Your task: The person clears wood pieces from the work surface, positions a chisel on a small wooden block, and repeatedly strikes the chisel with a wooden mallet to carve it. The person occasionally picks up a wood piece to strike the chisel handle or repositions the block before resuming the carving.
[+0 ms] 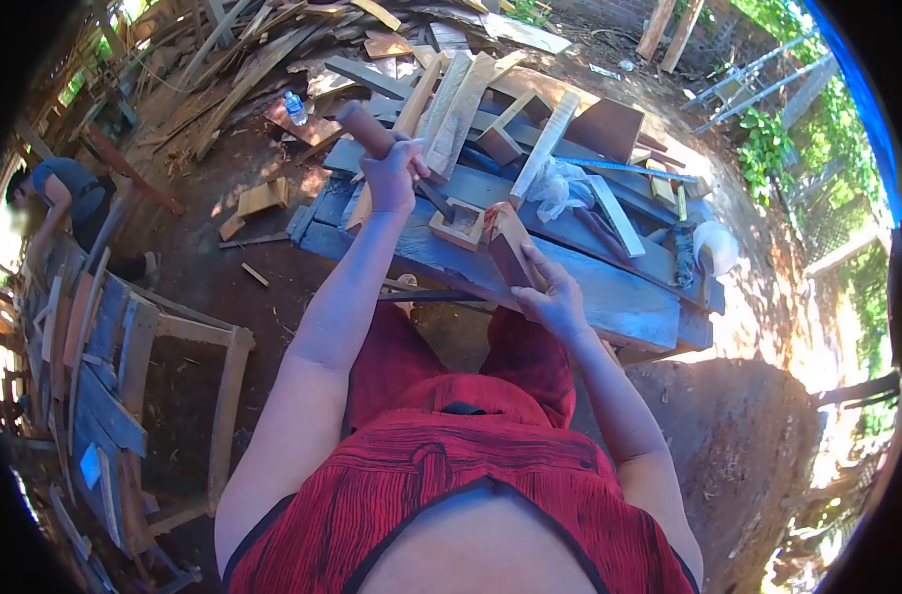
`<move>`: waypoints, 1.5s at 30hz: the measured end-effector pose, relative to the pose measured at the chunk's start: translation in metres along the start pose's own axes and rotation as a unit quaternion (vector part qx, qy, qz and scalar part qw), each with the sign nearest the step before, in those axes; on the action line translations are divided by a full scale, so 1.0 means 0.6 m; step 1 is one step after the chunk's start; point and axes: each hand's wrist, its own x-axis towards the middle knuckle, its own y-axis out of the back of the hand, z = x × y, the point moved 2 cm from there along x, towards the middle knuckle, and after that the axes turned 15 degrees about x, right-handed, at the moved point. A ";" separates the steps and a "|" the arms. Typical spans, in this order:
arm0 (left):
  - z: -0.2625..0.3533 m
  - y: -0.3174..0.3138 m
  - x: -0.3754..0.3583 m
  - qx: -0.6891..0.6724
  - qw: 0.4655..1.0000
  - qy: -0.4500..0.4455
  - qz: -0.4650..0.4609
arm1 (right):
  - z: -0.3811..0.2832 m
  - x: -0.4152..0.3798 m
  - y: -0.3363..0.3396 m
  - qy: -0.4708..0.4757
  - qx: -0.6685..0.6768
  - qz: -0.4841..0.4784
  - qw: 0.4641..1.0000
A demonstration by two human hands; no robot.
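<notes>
My left hand (393, 178) is closed around a tool with a thick brown wooden handle (365, 129). Its narrow dark shaft (436, 200) slants down toward a small open wooden box (459, 226) on the workbench (609, 287); what kind of tool it is I cannot tell. Just right of the box, my right hand (553, 294) grips a reddish-brown wooden block (511, 252), thumb on the near side and fingers along the right. The block tilts with its far end up against the box's right side in this view, and that end looks reddish and rough.
Planks (461, 114), a clear plastic bag (560, 188) and a blue strip (619, 169) lie on the bench. Scrap wood (273, 69) is heaped behind, near a water bottle (294, 108). At left, another person (75, 198) bends down beyond a wooden frame (228, 396).
</notes>
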 end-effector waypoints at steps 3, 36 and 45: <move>0.018 -0.009 0.005 -0.017 0.999 -0.023 -0.019 | -0.011 -0.009 0.002 0.032 -0.043 0.010 0.999; 0.003 -0.136 -0.102 0.206 0.937 -0.101 -0.264 | -0.001 -0.011 0.010 -0.011 -0.076 -0.012 0.997; -0.007 -0.161 -0.153 0.265 0.887 -0.235 -0.297 | -0.134 -0.080 0.151 0.061 0.361 0.266 0.892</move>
